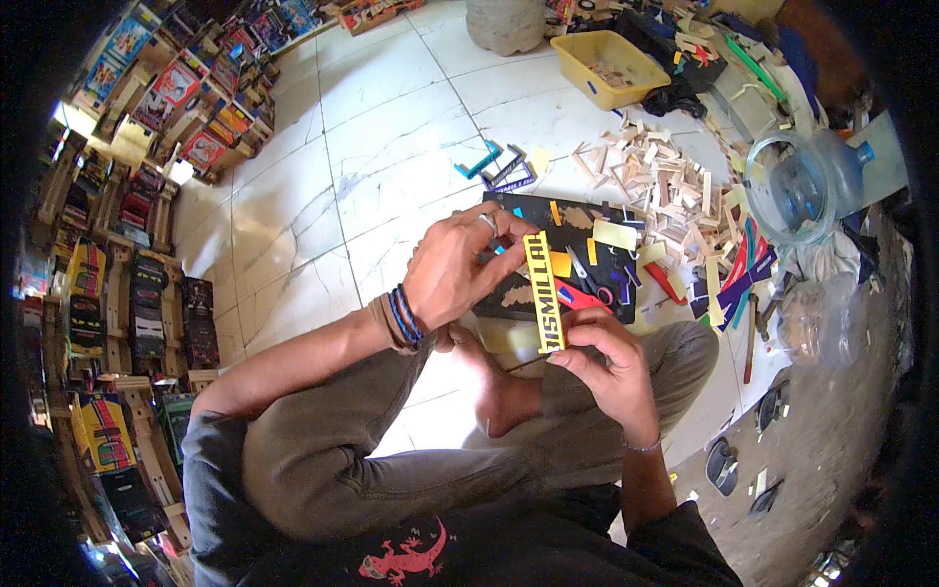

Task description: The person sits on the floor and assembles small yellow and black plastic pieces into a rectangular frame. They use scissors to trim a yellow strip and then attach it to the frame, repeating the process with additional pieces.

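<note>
A narrow yellow strip (pixel 545 292) with bold black lettering stands nearly upright between my two hands. My left hand (pixel 455 259), with a ring and dark and blue wristbands, pinches its upper end. At the lower end my right hand (pixel 608 360) grips it between thumb and fingers. Beneath the strip lies a black board (pixel 509 203) with worn tan patches, partly hidden by my hands. Scissors (pixel 604 293) rest on it, among yellow and red scraps. Beyond the board sit small blue and teal pieces (pixel 484 161) on the tiles.
A heap of small wooden pieces (pixel 675 181) spreads right of the board. Behind it stands a yellow basin (pixel 608 83). A clear plastic container (pixel 787 186) and a red-handled tool (pixel 750 347) are farther right. Wooden toy trucks (pixel 147 303) line the left side. Sandals (pixel 722 465) lie lower right.
</note>
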{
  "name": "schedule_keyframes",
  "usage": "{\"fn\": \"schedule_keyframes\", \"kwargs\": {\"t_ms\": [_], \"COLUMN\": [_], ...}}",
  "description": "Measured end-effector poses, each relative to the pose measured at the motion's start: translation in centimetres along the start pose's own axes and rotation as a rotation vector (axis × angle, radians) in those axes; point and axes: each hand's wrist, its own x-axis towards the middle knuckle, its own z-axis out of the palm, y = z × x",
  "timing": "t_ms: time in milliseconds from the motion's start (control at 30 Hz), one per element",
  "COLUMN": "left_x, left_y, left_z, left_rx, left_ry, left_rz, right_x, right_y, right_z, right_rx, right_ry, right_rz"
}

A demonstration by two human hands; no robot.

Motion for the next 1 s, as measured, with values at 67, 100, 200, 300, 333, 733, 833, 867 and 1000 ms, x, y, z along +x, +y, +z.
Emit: {"fn": "schedule_keyframes", "kwargs": {"t_ms": [67, 100, 200, 300, 333, 733, 833, 867, 1000], "left_x": [0.2, 0.3, 0.4, 0.3, 0.3, 0.1, 0.0, 0.0, -0.1], "left_y": [-0.1, -0.1, -0.1, 0.0, 0.0, -0.5, -0.9, -1.0, -0.9], "left_z": [-0.1, -0.1, -0.1, -0.2, -0.2, 0.2, 0.4, 0.5, 0.6], "left_rx": [0.038, 0.055, 0.080, 0.115, 0.098, 0.070, 0.075, 0.090, 0.093], "left_ry": [0.027, 0.045, 0.052, 0.028, 0.021, -0.048, -0.050, -0.049, -0.071], "left_rz": [0.111, 0.185, 0.274, 0.279, 0.278, 0.172, 0.171, 0.170, 0.135], "right_x": [-0.1, -0.4, -0.5, -0.7, -0.8, -1.6, -1.7, -1.7, -1.8], "right_y": [0.1, -0.1, 0.1, 0.3, 0.4, 1.7, 1.5, 1.4, 1.0], "right_z": [0.1, 0.1, 0.2, 0.5, 0.5, 0.8, 0.9, 1.0, 1.2], "right_rx": [0.028, 0.006, -0.007, 0.048, 0.071, 0.325, 0.421, 0.450, 0.501], "right_ry": [0.007, 0.010, -0.078, -0.110, -0.121, -0.017, 0.100, 0.124, 0.195], "right_rz": [-0.007, 0.035, 0.077, 0.107, 0.127, 0.098, 0.168, 0.185, 0.174]}}
